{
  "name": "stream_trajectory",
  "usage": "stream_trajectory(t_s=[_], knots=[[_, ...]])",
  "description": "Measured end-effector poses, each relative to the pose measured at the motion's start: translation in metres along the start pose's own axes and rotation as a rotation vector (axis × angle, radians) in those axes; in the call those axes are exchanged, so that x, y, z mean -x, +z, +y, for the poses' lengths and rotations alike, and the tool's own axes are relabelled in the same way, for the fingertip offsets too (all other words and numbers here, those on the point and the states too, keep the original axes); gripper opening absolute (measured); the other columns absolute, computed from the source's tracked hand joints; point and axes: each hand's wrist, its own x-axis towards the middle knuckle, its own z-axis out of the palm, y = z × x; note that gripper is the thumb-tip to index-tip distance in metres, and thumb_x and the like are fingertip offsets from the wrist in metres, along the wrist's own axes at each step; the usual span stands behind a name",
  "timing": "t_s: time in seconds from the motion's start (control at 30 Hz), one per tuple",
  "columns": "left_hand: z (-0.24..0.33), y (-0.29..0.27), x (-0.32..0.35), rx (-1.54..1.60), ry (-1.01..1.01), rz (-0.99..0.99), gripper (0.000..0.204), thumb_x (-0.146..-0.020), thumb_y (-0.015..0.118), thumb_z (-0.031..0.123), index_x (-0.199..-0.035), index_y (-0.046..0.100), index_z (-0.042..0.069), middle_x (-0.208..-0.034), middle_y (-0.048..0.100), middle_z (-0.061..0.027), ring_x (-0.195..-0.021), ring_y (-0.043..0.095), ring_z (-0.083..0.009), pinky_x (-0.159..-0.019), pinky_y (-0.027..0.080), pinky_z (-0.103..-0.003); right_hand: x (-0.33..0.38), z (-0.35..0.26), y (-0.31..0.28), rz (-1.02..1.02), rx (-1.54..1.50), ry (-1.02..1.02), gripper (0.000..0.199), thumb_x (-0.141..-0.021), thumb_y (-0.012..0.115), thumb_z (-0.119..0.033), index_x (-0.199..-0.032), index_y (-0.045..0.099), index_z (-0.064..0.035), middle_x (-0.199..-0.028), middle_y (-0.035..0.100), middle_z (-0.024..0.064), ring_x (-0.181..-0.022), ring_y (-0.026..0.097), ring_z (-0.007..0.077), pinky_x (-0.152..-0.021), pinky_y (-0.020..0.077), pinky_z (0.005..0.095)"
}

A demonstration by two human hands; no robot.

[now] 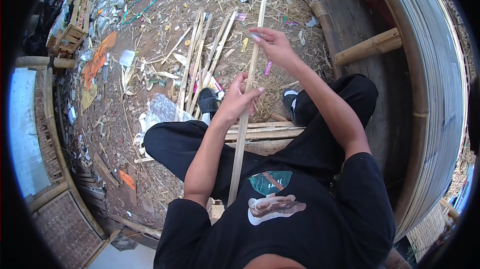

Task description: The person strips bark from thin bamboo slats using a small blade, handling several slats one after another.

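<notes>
A long, pale wooden strip runs from my lap, between my legs, up past the top edge of the picture. Around its middle my left hand is closed, with the thumb across the front and some fingers hidden behind. Farther along, my right hand pinches the same strip between thumb and fingers. A small shiny patch shows at the right fingertips; whether it is a nail or an object I cannot tell. Beyond my left hand, several similar loose strips lie on the ground.
Litter and straw cover the dirt ground. A wooden crate stands at the far left. Along my right runs a bamboo frame with a crossbar. Crumpled clear plastic lies near my left knee; short wooden pieces lie between my legs.
</notes>
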Motion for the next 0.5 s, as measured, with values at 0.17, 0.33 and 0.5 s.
stream_trajectory(t_s=[0.17, 0.33, 0.5], knots=[[0.0, 0.011, 0.01, 0.049, -0.094, -0.106, 0.034, -0.091, 0.065, 0.018, -0.114, 0.045, 0.001, -0.068, 0.058, -0.0041, -0.045, 0.056, -0.013, -0.043, 0.048, -0.025, -0.012, -0.004, -0.018, 0.126, 0.101, -0.132, 0.027, -0.094, 0.062, -0.017, -0.12, 0.066, -0.0114, -0.087, 0.069, 0.0036, -0.072, 0.053, 0.0042, -0.059, 0.0428, 0.0218], [-0.003, 0.013, 0.014, 0.193, -0.112, -0.033, 0.025, -0.095, 0.062, 0.023, -0.108, 0.048, 0.006, -0.05, 0.041, 0.0049, -0.032, 0.037, -0.0063, -0.03, 0.028, -0.022, -0.011, -0.011, -0.027, -0.009, 0.259, -0.101, 0.029, -0.096, 0.06, -0.018, -0.123, 0.065, -0.013, -0.081, 0.066, 0.0001, -0.074, 0.053, 0.0034, -0.062, 0.0414, 0.0216], [-0.007, 0.015, 0.013, 0.164, -0.09, 0.055, 0.018, -0.097, 0.059, 0.02, -0.104, 0.047, 0.009, -0.05, 0.034, 0.0071, -0.031, 0.027, -0.003, -0.028, 0.018, -0.021, -0.014, -0.003, -0.031, -0.158, 0.265, -0.166, 0.032, -0.098, 0.055, -0.017, -0.129, 0.062, -0.018, -0.07, 0.057, -0.0029, -0.064, 0.045, 0.0027, -0.053, 0.0335, 0.0226]])
